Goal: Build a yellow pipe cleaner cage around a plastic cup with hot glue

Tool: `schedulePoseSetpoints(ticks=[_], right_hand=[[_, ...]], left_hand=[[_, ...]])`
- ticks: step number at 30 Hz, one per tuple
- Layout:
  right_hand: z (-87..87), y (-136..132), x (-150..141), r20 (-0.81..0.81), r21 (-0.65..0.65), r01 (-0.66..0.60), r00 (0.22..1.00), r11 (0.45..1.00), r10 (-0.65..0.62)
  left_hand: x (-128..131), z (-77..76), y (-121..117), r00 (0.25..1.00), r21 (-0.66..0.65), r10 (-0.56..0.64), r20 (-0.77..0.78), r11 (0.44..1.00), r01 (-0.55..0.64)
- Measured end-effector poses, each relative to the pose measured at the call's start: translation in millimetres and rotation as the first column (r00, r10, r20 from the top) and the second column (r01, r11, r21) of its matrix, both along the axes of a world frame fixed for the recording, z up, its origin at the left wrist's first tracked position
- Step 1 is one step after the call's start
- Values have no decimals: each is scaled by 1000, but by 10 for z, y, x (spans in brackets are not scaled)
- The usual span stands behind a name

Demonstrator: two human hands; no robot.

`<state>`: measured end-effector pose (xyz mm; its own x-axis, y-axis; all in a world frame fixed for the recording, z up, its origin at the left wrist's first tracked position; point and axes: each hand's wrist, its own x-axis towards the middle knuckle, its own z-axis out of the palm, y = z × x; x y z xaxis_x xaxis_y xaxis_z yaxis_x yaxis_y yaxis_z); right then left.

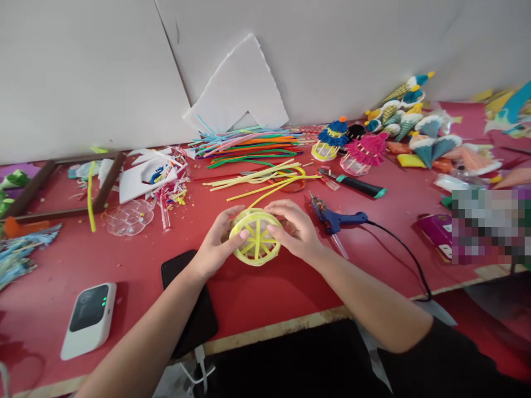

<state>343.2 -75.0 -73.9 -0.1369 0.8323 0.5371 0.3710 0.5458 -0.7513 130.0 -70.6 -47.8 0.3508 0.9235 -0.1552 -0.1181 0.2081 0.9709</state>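
A round, yellow, wheel-shaped craft piece [258,243] with spokes is held upright above the red table, its spoked face tilted toward me. My left hand [219,237] grips its left rim, thumb on the front. On the opposite rim my right hand [297,232] has its thumb on the front and fingers curled behind. Just beyond the piece lie yellow pipe cleaners [253,178]; one strand reaches down to its top edge. The glue gun [336,219] rests to the right of my right hand. A black phone [199,326] lies under my left forearm.
Several coloured pipe cleaners [253,145] are heaped by the wall. Behind the glue gun lie a utility knife [362,186] and two fringed crafts, blue [333,135] and pink [365,148]. At left are a white device [89,320], a brown frame [110,179] and scraps [174,193].
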Motion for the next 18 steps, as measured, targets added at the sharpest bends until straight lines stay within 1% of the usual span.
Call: schedulePoseSetpoints(ticks=[3,5,6,7,8,9,10,11,12,13,14,16,17,18], right_hand=[[100,37,42,19,14,35,999,999,-35],[210,52,187,77,16,123,989,992,-124],[264,45,310,148,17,204,968,979,-204],[305,25,464,251,28,289,925,957,-287],[326,-9,644,372,40,363,859,931,-351],[319,-54,841,485,64,432,774,900,-406],[284,-105,1042,592,83,475,684,876,-427],[220,-159,1234,691,80,459,614,885,-381],[135,-209,1405,759,61,432,565,900,-322],[37,-252,1544,795,36,407,542,913,-273],[-60,-283,1646,807,15,401,536,916,-248],[-209,-308,1739,808,9,410,534,912,-248],[-242,-302,1739,804,11,417,536,909,-256],[-238,-287,1717,799,14,423,541,906,-265]], left_hand=[[-2,-8,23,992,-154,101,77,984,-88],[-17,-13,53,979,-239,167,115,961,-136],[-28,-15,71,973,-262,190,129,953,-152],[-41,-17,89,969,-270,207,137,949,-165],[-56,-18,107,964,-272,224,145,945,-179],[-69,-19,122,957,-282,245,155,940,-195],[-82,-19,135,950,-295,264,166,933,-207],[-92,-19,145,943,-311,280,178,925,-216],[-100,-17,152,937,-326,294,190,919,-223],[-107,-14,156,929,-339,307,205,913,-227],[-111,-9,157,923,-351,316,220,908,-228],[-118,7,155,914,-361,317,255,908,-214],[-121,16,152,913,-363,302,273,912,-192],[-123,26,147,917,-362,275,289,918,-161]])
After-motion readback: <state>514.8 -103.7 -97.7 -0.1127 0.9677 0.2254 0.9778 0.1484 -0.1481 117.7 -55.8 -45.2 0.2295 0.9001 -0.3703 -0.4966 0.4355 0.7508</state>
